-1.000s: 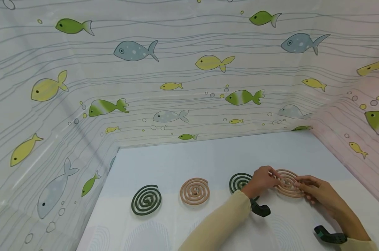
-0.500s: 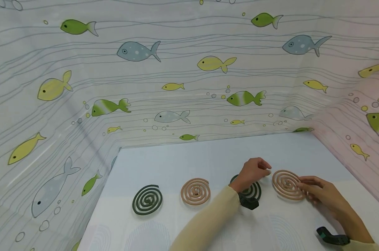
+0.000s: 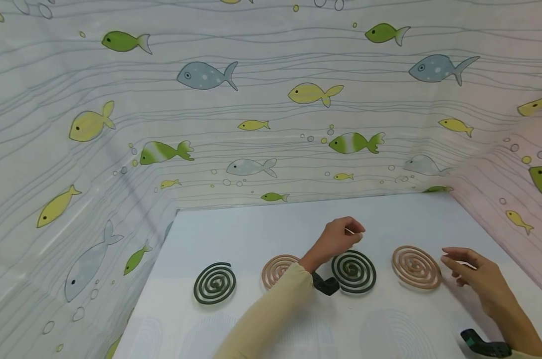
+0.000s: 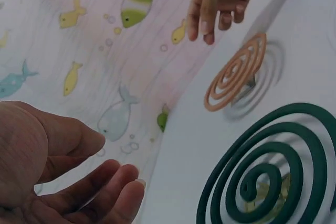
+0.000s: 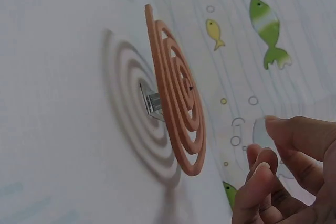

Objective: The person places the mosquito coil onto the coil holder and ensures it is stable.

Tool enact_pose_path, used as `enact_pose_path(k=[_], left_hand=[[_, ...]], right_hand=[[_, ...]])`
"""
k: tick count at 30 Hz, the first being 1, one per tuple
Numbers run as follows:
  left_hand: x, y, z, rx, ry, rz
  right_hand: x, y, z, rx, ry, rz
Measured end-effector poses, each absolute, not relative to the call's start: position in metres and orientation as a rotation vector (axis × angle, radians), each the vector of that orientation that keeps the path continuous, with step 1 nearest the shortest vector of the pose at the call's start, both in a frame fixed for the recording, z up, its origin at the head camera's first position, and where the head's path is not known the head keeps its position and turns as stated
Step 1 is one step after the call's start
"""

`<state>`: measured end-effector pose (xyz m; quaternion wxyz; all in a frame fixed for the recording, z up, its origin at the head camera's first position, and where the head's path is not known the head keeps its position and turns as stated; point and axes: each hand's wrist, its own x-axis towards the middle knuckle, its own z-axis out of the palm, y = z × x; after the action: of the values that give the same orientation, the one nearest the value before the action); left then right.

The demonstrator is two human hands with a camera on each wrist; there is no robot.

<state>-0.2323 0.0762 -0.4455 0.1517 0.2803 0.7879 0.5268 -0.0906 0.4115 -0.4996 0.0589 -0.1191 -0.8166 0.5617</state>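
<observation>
Four mosquito coils stand in a row on the white table. The rightmost, a brown coil (image 3: 416, 268), sits raised on a small metal stand (image 5: 152, 102). My right hand (image 3: 474, 271) is just right of it, fingers loosely bent and holding nothing. Left of it is a dark green coil (image 3: 353, 271), also raised, with a stand (image 4: 268, 195) partly visible beneath. My left hand (image 3: 338, 237) hovers behind and left of this green coil, its fingers relaxed and apart from it. My left forearm partly hides another brown coil (image 3: 277, 269).
At the left end of the row stands another green coil (image 3: 215, 283). A fish-patterned sheet (image 3: 253, 144) rises behind the table and on both sides. Each wrist wears a dark device, such as the wrist camera (image 3: 325, 284) on the left.
My left hand has let go of the rightmost brown coil and moved left past the green one. My right hand has also released that coil and drawn slightly right.
</observation>
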Motion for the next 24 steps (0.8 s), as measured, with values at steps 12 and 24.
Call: enact_pose_path(k=[12, 24], left_hand=[[-0.251, 0.016, -0.429, 0.916, 2.486, 1.315], [-0.249, -0.046, -0.423, 1.082, 2.701, 1.105]], right_hand=[[-0.104, 0.395, -0.482, -0.253, -2.500, 1.696], [-0.109, 0.370, -0.467, -0.232, -2.727, 1.412]])
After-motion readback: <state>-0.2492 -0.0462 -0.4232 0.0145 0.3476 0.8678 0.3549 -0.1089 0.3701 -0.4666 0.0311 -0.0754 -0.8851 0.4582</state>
